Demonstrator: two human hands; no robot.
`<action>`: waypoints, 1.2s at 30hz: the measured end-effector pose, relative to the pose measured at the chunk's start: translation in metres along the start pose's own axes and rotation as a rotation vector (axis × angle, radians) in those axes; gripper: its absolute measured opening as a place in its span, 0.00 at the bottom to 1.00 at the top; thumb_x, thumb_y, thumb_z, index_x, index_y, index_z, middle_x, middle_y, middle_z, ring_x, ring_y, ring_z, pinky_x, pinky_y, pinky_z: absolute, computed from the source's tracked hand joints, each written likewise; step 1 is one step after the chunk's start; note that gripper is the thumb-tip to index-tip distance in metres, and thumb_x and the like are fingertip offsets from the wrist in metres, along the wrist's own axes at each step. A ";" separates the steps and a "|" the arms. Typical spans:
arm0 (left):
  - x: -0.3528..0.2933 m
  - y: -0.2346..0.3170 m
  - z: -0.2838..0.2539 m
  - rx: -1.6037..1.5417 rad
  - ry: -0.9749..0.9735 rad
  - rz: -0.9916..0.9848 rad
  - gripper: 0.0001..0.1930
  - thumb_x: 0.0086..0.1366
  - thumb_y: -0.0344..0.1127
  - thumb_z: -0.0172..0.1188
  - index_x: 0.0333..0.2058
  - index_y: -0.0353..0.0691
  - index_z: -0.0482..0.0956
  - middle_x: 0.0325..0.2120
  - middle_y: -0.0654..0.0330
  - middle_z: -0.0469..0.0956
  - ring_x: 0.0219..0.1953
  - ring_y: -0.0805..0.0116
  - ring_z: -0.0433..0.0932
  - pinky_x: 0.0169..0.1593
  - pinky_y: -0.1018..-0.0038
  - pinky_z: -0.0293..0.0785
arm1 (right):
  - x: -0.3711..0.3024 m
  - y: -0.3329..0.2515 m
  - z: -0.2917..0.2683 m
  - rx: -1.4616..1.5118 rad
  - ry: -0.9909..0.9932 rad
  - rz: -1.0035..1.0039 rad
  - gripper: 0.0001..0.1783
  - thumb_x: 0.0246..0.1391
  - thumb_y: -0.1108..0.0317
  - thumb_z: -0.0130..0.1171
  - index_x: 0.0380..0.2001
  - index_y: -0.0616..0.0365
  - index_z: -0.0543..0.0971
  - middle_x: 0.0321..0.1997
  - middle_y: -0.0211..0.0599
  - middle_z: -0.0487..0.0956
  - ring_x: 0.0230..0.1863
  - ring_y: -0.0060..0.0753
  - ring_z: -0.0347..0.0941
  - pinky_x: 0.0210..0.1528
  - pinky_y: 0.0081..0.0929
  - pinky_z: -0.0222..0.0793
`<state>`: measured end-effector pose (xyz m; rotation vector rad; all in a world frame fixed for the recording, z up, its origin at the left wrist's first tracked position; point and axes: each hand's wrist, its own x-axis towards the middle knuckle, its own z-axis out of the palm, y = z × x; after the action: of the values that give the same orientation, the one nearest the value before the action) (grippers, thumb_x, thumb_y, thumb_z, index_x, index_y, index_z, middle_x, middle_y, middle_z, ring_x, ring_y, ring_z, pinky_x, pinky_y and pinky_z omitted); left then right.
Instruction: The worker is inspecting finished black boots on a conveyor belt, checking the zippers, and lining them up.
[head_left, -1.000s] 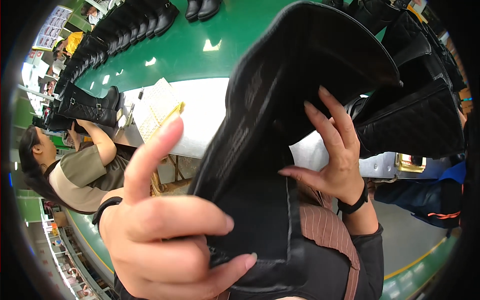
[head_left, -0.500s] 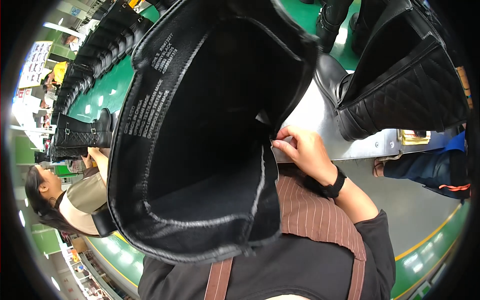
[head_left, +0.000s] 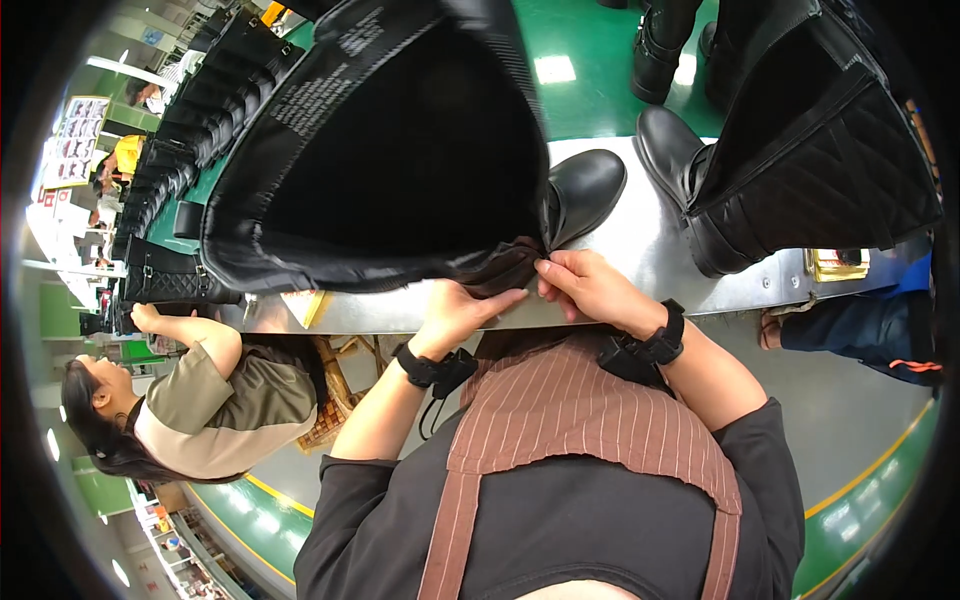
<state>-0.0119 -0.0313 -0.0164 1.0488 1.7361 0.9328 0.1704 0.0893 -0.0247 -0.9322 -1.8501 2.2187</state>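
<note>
A tall black boot [head_left: 250, 225] stands on the metal workbench [head_left: 610, 225] in front of me, its wide shaft opening facing up and its round toe pointing to the far right. Stitching and a printed patch show on the lining. My left hand [head_left: 452, 312] holds the near side of the shaft, thumb stretched along it and fingers partly hidden behind the leather. My right hand [head_left: 590, 285] is closed in a pinch at the shaft's side opening, low near the toe; any zip pull in it is too small to make out.
A second black boot with a quilted shaft [head_left: 810, 185] leans open at the right. Yellow pads [head_left: 838, 265] lie at the bench's edge. Rows of boots [head_left: 200, 110] stand at the far left. A co-worker [head_left: 190, 410] sits at the left; another person's leg [head_left: 850, 335] shows at the right.
The boot has tilted and moved away from me, uncovering its toe and the bench. My left hand has come into view at the shaft. My right hand still pinches the side opening.
</note>
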 end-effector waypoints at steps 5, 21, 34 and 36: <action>-0.002 -0.006 0.004 -0.214 0.000 -0.033 0.21 0.56 0.27 0.70 0.49 0.35 0.78 0.44 0.59 0.80 0.46 0.71 0.78 0.53 0.73 0.73 | -0.023 -0.038 0.007 -0.077 0.055 -0.115 0.21 0.67 0.60 0.47 0.23 0.59 0.77 0.17 0.27 0.74 0.15 0.16 0.64 0.21 0.18 0.62; -0.035 0.085 -0.022 0.058 0.548 0.963 0.31 0.58 0.41 0.66 0.58 0.35 0.68 0.50 0.54 0.74 0.51 0.58 0.74 0.53 0.65 0.74 | -0.076 -0.125 0.007 -0.251 0.072 -0.590 0.17 0.64 0.64 0.55 0.24 0.63 0.78 0.18 0.34 0.73 0.20 0.20 0.66 0.24 0.24 0.62; -0.075 0.215 -0.022 0.992 0.676 0.921 0.23 0.43 0.25 0.66 0.43 0.42 0.82 0.24 0.61 0.68 0.36 0.60 0.68 0.60 0.57 0.59 | -0.066 -0.123 0.014 -0.237 0.086 -0.617 0.16 0.65 0.62 0.53 0.27 0.63 0.79 0.23 0.34 0.77 0.23 0.20 0.71 0.25 0.22 0.66; -0.067 0.207 -0.025 0.981 0.706 0.986 0.23 0.43 0.25 0.67 0.43 0.41 0.82 0.26 0.61 0.69 0.38 0.59 0.68 0.60 0.56 0.58 | -0.064 -0.123 0.014 -0.208 0.068 -0.586 0.16 0.65 0.62 0.53 0.27 0.62 0.79 0.22 0.32 0.75 0.21 0.19 0.69 0.25 0.21 0.66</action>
<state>0.0358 -0.0215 0.1968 2.6118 2.3426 1.0950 0.1784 0.0794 0.1146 -0.3973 -2.0164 1.6516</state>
